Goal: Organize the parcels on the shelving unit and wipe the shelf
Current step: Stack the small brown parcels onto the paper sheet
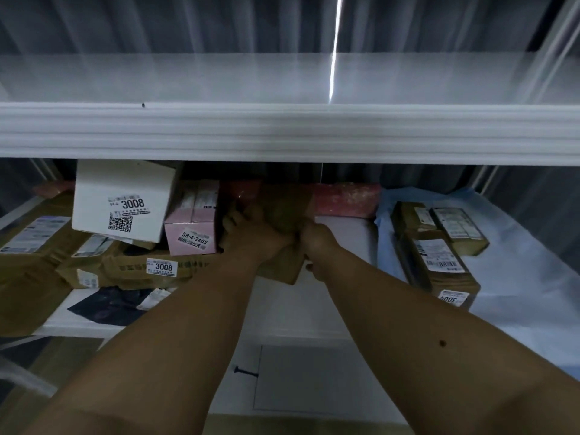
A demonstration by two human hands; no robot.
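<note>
Both bare arms reached forward, hands close together

The left hand (251,230) lay with its fingers curled round the near left side of a brown parcel (287,211), and the right hand (315,243) gripped its right edge, thumb toward the lower corner; both forearms stretched out nearly straight, converging from the lower corners

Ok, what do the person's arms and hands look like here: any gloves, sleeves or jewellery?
Both forearms are bare as far as the view shows, with no sleeves. The left hand and right hand wear no gloves, and no watch or bracelet shows at the wrists. A small dark mole marks the right forearm. Rings cannot be made out.
</note>
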